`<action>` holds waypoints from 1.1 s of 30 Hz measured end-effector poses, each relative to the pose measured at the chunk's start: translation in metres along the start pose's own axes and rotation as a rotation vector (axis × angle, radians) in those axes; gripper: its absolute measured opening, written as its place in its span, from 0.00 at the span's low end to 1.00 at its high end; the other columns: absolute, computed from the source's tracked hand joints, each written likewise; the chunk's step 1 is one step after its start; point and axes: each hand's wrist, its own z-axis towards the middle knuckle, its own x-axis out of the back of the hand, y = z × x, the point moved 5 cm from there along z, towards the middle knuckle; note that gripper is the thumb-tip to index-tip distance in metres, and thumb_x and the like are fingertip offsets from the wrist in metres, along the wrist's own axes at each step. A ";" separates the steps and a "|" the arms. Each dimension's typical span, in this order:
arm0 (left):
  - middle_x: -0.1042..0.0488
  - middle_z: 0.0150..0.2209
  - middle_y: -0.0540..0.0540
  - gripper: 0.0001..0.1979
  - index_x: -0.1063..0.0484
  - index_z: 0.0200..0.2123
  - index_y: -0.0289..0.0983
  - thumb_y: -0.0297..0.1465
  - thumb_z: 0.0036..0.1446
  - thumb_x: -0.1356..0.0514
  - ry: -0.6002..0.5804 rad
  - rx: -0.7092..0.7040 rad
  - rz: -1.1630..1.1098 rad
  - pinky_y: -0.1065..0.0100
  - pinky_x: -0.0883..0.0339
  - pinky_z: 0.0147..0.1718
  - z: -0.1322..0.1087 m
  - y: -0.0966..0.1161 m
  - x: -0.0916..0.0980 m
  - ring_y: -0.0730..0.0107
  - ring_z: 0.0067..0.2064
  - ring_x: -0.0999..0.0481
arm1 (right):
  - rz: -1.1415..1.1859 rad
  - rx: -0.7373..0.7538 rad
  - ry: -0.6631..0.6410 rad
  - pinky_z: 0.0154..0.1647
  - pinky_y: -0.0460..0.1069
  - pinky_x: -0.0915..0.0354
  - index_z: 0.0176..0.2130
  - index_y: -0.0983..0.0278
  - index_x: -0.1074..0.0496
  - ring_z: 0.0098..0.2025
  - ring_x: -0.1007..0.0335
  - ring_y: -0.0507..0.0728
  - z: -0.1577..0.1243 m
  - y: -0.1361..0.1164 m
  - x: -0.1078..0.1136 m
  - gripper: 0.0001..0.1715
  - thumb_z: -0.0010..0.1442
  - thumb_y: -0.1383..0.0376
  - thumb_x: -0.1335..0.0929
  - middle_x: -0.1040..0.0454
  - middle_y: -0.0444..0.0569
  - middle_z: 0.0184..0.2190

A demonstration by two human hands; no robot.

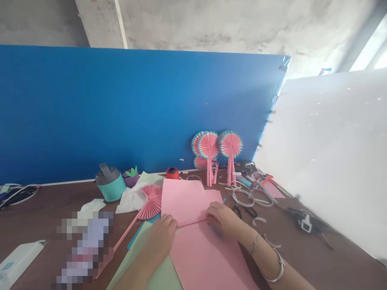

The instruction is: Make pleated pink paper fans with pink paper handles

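Note:
A pink paper sheet (183,201) is raised in front of me, its near edge running between my hands. At its lower left corner, the curled fingers of my left hand (163,233) are closed on the edge. My right hand (223,218) grips the lower right part, fingertips bent over the paper. Beneath lies more pink paper (208,253), flat on the table. Pale green paper (165,272) sticks out on the left, under my left forearm. A pleated pink paper fan (151,203) with a long strip handle rests just left of the held sheet.
Finished pink paper fans (231,145) lean on the blue board (121,112). To the right lie scissors (244,211), clear tape rolls (243,197) and a glue gun (305,223). A teal container (111,189), a purple pot (131,177) and white tissue (130,200) stand at left.

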 end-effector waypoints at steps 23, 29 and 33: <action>0.32 0.35 0.47 0.16 0.27 0.44 0.43 0.21 0.60 0.49 0.203 -0.026 -0.030 0.65 0.43 0.37 0.009 0.006 -0.010 0.64 0.41 0.35 | -0.279 0.000 0.052 0.37 0.51 0.52 0.46 0.60 0.30 0.40 0.40 0.57 0.007 -0.038 -0.008 0.18 0.58 0.75 0.38 0.31 0.50 0.38; 0.33 0.36 0.46 0.15 0.27 0.44 0.42 0.24 0.62 0.51 0.145 -0.078 0.021 0.64 0.43 0.37 0.009 0.013 -0.012 0.64 0.41 0.37 | -0.349 0.176 -0.010 0.34 0.52 0.52 0.47 0.64 0.32 0.36 0.42 0.57 0.006 -0.060 -0.024 0.15 0.60 0.73 0.38 0.32 0.51 0.36; 0.32 0.36 0.45 0.16 0.26 0.37 0.37 0.18 0.59 0.52 0.079 -0.046 0.057 0.64 0.42 0.38 0.008 0.009 -0.013 0.63 0.41 0.36 | -0.355 0.127 0.042 0.33 0.52 0.53 0.42 0.64 0.30 0.37 0.42 0.57 0.004 -0.055 -0.025 0.13 0.60 0.75 0.39 0.32 0.51 0.38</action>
